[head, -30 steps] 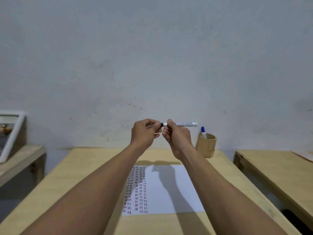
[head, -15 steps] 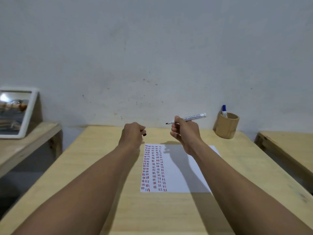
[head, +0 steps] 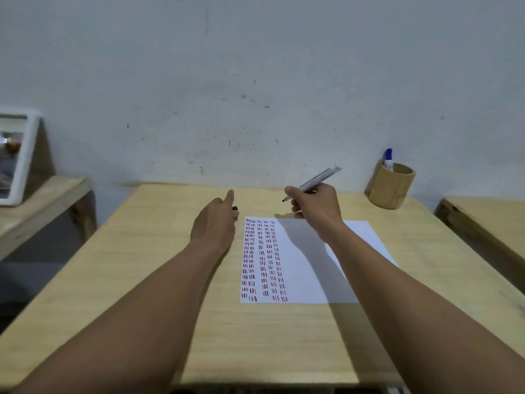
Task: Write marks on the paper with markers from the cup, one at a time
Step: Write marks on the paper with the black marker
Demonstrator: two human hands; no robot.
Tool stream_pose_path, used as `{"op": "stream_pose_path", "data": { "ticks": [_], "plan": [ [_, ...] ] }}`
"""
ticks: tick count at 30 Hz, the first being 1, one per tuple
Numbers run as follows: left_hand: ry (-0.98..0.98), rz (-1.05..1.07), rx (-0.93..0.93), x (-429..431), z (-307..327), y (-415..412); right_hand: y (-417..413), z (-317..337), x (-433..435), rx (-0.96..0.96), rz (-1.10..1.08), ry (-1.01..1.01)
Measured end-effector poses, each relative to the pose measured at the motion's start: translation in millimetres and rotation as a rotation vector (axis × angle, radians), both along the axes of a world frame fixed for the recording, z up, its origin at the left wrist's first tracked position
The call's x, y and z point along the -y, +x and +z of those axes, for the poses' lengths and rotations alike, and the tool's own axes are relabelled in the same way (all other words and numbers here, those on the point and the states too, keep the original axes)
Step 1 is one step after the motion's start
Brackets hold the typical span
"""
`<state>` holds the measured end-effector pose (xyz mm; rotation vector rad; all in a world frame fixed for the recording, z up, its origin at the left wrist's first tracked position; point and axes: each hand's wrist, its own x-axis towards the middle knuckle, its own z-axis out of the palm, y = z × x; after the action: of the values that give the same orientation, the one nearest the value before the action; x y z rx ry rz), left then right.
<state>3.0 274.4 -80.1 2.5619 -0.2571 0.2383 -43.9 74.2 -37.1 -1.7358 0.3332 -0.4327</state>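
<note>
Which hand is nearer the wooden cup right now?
Right. The right hand, holding the uncapped marker, is above the paper's far edge, left of the wooden cup. The left hand is farther left, beyond the paper.

Both forearms reach forward toward twelve o'clock, bare. The left hand (head: 216, 223) is loosely curled around a small black cap (head: 235, 208), index finger pointing ahead. The right hand (head: 315, 207) pinches a marker (head: 318, 180), tip aimed at nine o'clock.
</note>
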Motion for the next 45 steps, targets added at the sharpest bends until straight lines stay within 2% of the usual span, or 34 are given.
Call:
{"op": "stream_pose_path", "data": {
  "ticks": [2, 5, 9, 14, 33, 38, 42, 45],
  "plan": [
    [0.131, 0.021, 0.035, -5.2, -9.0, -10.1, 3.8, -8.2, 0.6, -0.033, -0.027, -0.069],
    [0.255, 0.037, -0.073, -10.0, -17.8, -20.2, 9.0, -23.0, 0.0, -0.072, -0.016, -0.07],
    [0.332, -0.023, -0.13, -11.5, -19.8, -23.4, 10.5, -41.4, -2.4, -0.102, -0.009, -0.12],
    [0.324, -0.014, -0.101, -13.0, -23.9, -20.7, 11.4, -48.0, -5.5, -0.105, -0.07, -0.27],
    [0.302, -0.02, -0.105, -13.6, -21.8, -23.5, 10.9, -47.4, -7.5, -0.112, -0.077, -0.32],
    [0.258, 0.016, -0.092, -11.5, -20.2, -22.4, 10.7, -46.7, -7.8, -0.092, -0.102, -0.273],
    [0.038, 0.088, -0.013, -5.5, -6.5, -17.5, 16.1, -43.1, -4.8, -0.09, -0.137, -0.135],
    [0.027, 0.008, -0.014, 0.4, 3.7, -5.0, 20.8, -35.8, -3.4, -0.093, -0.147, -0.098]
  ]
}}
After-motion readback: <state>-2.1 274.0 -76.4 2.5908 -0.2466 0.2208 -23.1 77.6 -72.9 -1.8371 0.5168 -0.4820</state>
